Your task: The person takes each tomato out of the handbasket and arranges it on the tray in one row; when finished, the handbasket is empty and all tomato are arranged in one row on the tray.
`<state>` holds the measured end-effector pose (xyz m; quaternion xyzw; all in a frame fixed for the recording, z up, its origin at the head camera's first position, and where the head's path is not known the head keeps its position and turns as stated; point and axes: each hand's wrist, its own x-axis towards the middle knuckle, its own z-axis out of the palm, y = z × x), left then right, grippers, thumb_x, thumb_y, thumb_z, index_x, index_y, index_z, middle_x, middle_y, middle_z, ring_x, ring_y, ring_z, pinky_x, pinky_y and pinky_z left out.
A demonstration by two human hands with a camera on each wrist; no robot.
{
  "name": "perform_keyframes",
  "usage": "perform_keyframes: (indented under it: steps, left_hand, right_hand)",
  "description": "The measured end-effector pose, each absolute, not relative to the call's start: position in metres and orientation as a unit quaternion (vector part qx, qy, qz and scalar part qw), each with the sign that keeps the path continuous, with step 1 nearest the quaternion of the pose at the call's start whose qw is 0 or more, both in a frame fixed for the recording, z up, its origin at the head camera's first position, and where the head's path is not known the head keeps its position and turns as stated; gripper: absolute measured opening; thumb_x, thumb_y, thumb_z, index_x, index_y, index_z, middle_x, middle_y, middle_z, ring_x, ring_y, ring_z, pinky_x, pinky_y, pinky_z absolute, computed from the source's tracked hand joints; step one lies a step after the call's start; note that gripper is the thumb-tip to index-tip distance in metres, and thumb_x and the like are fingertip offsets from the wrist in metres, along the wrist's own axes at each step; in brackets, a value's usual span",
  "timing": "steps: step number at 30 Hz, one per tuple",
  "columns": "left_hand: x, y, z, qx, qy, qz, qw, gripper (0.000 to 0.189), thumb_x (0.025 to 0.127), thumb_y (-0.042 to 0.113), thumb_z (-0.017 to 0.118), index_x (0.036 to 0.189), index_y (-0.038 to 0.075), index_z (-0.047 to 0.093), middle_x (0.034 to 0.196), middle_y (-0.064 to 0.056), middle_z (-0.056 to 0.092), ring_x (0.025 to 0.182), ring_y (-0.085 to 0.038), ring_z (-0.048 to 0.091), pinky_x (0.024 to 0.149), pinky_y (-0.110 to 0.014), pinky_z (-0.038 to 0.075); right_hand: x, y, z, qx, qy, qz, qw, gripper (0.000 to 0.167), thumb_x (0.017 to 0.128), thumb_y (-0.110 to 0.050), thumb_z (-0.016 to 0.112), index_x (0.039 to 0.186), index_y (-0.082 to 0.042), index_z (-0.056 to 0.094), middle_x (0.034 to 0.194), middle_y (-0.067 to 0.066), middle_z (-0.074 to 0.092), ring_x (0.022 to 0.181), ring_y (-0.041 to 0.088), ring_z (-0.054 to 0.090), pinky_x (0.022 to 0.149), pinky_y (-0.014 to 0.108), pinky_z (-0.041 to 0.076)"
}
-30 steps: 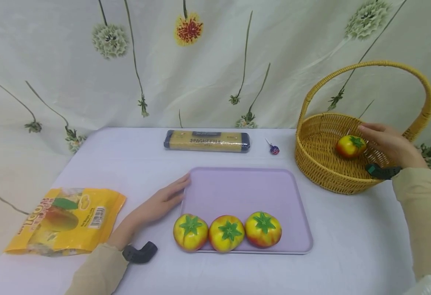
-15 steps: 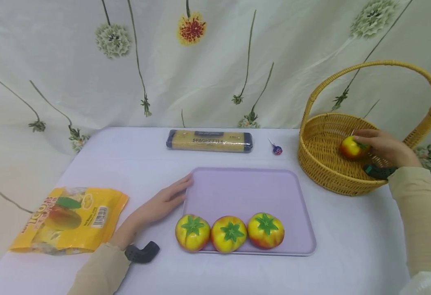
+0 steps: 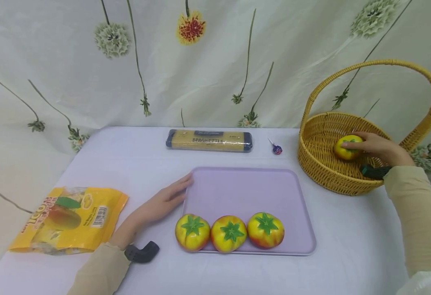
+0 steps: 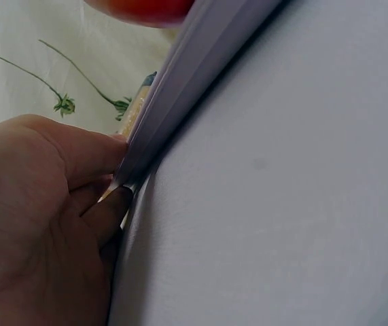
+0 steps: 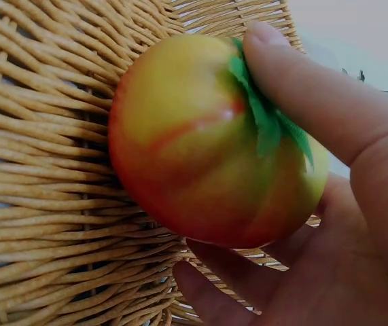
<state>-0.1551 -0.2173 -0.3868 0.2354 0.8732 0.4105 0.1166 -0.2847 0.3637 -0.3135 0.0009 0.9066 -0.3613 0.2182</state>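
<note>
Inside the wicker basket (image 3: 312, 164), my right hand (image 3: 379, 147) holds a yellow-red artificial tomato (image 3: 342, 152) with a green leafy top. In the right wrist view, my thumb lies over the leaves of the tomato (image 5: 187, 149) and my fingers reach beneath it, close to the woven wall. My left hand (image 3: 161, 203) rests at the left edge of the lilac tray (image 3: 244, 192), its thumb and fingertips touching the rim. Three similar tomatoes stand in a row along the tray's near edge: left (image 3: 192, 232), middle (image 3: 228, 234) and right (image 3: 265, 230).
A spaghetti packet (image 3: 208, 141) lies behind the tray, with a wrapped lollipop (image 3: 277, 150) to its right. On the left is a yellow mango-print bag (image 3: 69, 219). The basket's tall handle (image 3: 388, 62) arches over its opening. Floral cloth hangs behind the table.
My right hand has closed around the tomato in the basket, thumb now over its top, and turned it slightly leftward. My left hand stays by the tray. The head view shifted a little.
</note>
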Motion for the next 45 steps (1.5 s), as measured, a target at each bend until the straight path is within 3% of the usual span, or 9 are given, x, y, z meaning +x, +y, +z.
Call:
perform_keyframes:
  steps: [5,9,13,20,30,36,40,45]
  left_hand:
    - [-0.156,-0.217,-0.389,0.236,0.87,0.415,0.122,0.05,0.1,0.019,0.045,0.148,0.016,0.03,0.153,0.008,0.017,0.138,-0.012,0.013,0.111,-0.039,0.016]
    - [-0.156,-0.217,-0.391,0.241,0.868,0.415,0.123,0.05,0.1,0.02,0.045,0.148,0.015,0.029,0.154,0.006,0.017,0.139,-0.014,0.012,0.111,-0.041,0.016]
    - [-0.155,-0.216,-0.391,0.244,0.868,0.415,0.12,0.05,0.1,0.02,0.045,0.148,0.014,0.03,0.154,0.004,0.017,0.139,-0.016,0.013,0.111,-0.042,0.016]
    - [-0.156,-0.216,-0.391,0.243,0.868,0.417,0.118,0.049,0.1,0.018,0.045,0.147,0.012,0.031,0.154,0.001,0.018,0.139,-0.019,0.013,0.111,-0.043,0.015]
    - [-0.156,-0.218,-0.393,0.249,0.87,0.412,0.107,0.049,0.1,0.019,0.044,0.147,0.011,0.032,0.154,0.001,0.018,0.139,-0.02,0.014,0.111,-0.043,0.016]
    - [-0.157,-0.219,-0.392,0.247,0.871,0.41,0.108,0.049,0.1,0.019,0.044,0.147,0.012,0.031,0.154,0.002,0.017,0.139,-0.02,0.013,0.111,-0.043,0.015]
    - [-0.158,-0.219,-0.39,0.243,0.872,0.409,0.112,0.049,0.1,0.018,0.045,0.147,0.013,0.031,0.153,0.005,0.017,0.139,-0.016,0.013,0.111,-0.04,0.015]
    - [-0.159,-0.218,-0.389,0.247,0.872,0.408,0.11,0.049,0.1,0.018,0.045,0.147,0.012,0.032,0.154,0.002,0.018,0.139,-0.019,0.013,0.111,-0.042,0.015]
  right_hand:
    - [-0.283,0.361,-0.313,-0.007,0.921,-0.335,0.201,0.087,0.094,-0.046,0.05,0.14,0.016,0.01,0.125,0.035,0.029,0.111,0.046,0.035,0.092,0.058,0.036]
    - [-0.281,0.357,-0.31,-0.016,0.928,-0.328,0.175,0.082,0.093,-0.047,0.053,0.137,0.014,0.021,0.12,0.03,0.037,0.101,0.037,0.043,0.081,0.046,0.044]
    - [-0.277,0.348,-0.299,-0.03,0.929,-0.338,0.144,0.08,0.093,-0.046,0.053,0.139,0.012,0.022,0.119,0.026,0.037,0.093,0.029,0.045,0.073,0.037,0.047]
    - [-0.263,0.328,-0.272,-0.044,0.928,-0.35,0.124,0.08,0.094,-0.045,0.051,0.143,0.007,0.017,0.122,0.025,0.036,0.097,0.03,0.041,0.075,0.037,0.042]
    - [-0.204,0.276,-0.263,-0.13,0.913,-0.378,0.085,0.055,0.092,-0.026,0.062,0.138,-0.009,0.038,0.122,0.014,0.046,0.095,0.027,0.047,0.072,0.027,0.047]
    - [-0.172,0.245,-0.283,-0.247,0.874,-0.402,0.116,0.049,0.086,-0.013,0.069,0.13,-0.006,0.046,0.116,0.012,0.052,0.096,0.03,0.049,0.075,0.029,0.051]
    - [-0.16,0.233,-0.303,-0.287,0.846,-0.413,0.175,0.051,0.083,-0.015,0.072,0.126,-0.005,0.046,0.115,0.011,0.052,0.099,0.029,0.049,0.081,0.03,0.051]
    - [-0.152,0.229,-0.323,-0.335,0.821,-0.406,0.222,0.051,0.083,-0.017,0.073,0.125,-0.005,0.048,0.116,0.008,0.052,0.101,0.02,0.051,0.086,0.028,0.048]
